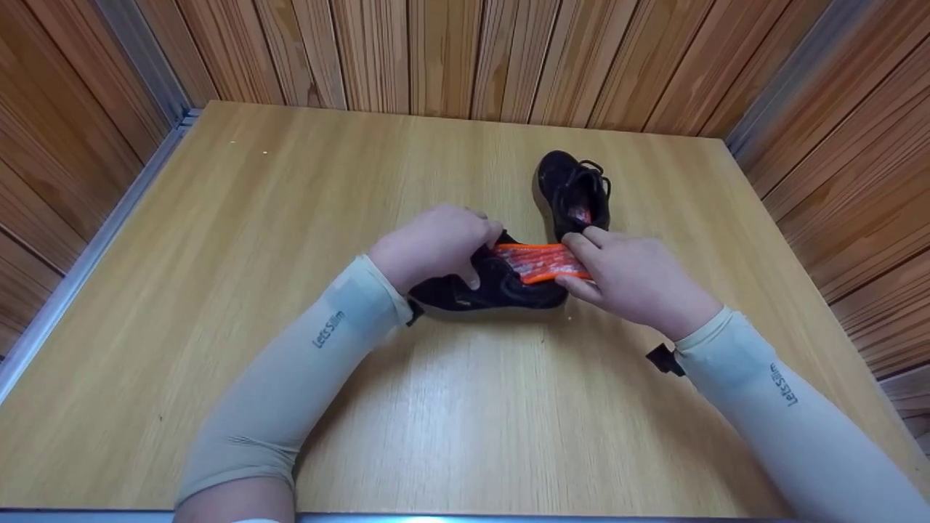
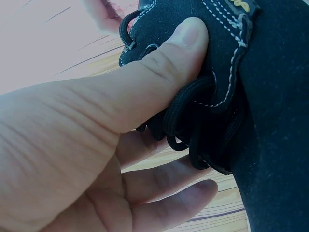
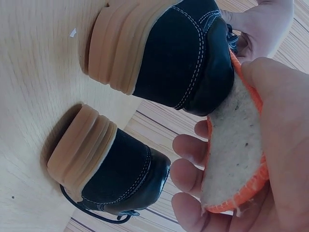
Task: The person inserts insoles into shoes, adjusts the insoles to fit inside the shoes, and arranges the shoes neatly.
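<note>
A black lace-up shoe (image 1: 501, 287) with a tan sole lies across the table, its heel to the right. Thumb on its side, my left hand (image 1: 443, 243) grips the shoe around the laces (image 2: 193, 111). An orange-edged insole (image 1: 538, 263) sticks out of the shoe's opening, its front part hidden inside. My right hand (image 1: 632, 272) holds the insole's heel end between thumb and fingers. In the right wrist view the insole's pale underside (image 3: 234, 145) shows, close over the shoe's heel collar. Behind stands the second black shoe (image 1: 559, 181), a red patterned insole (image 1: 581, 213) inside it.
The wooden table (image 1: 290, 196) bears both shoes right of its middle. Wood-plank walls (image 1: 443, 58) rise behind it and at both sides. A small white scrap (image 3: 73, 33) lies near the shoe in my hand.
</note>
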The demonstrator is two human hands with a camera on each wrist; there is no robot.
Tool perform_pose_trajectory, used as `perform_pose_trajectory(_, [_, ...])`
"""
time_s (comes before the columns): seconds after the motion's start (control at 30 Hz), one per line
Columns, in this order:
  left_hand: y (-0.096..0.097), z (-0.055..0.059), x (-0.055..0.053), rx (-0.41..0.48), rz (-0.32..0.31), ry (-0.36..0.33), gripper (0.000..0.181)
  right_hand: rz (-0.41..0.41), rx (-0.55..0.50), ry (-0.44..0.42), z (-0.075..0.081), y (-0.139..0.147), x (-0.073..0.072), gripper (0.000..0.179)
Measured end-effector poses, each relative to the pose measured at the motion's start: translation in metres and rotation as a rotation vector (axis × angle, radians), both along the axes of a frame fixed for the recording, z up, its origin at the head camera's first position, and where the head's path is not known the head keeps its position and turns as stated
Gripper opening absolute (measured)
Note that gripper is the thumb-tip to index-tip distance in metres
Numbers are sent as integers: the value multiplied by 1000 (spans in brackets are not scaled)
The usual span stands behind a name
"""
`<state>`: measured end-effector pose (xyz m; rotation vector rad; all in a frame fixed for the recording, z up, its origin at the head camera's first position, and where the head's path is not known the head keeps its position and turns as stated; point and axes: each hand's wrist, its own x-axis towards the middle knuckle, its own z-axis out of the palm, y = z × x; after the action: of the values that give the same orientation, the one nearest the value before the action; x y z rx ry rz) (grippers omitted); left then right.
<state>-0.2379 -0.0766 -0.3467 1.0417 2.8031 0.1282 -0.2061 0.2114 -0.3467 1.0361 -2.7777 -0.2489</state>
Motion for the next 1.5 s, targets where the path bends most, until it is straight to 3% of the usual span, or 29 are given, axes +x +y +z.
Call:
perform_pose_trajectory(0.87, [-2,0,0,24,7,18,47,-30,-50,-86,5,7,0,67])
perform_pose_trajectory(1.5, [-1,-2,0,29,5,16,44,-32,-92,-73,3,18,3,66])
